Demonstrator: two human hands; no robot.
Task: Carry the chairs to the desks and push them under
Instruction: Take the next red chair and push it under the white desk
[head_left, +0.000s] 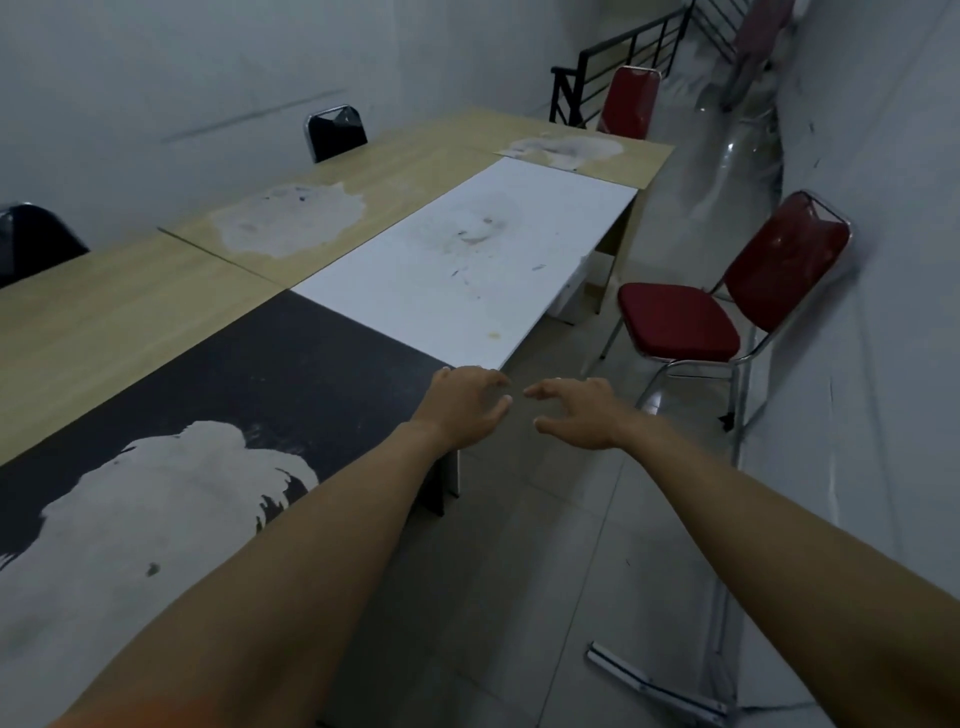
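A pale-walled room holds a row of desks stretching ahead to my left. My left hand and right hand reach forward empty, fingers spread. Beyond my right hand, a red chair stands against the wall, apart from the desks.

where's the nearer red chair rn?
Head view, right side: the nearer red chair stands on the floor against the right wall, across the aisle from the white desk, not pushed under.
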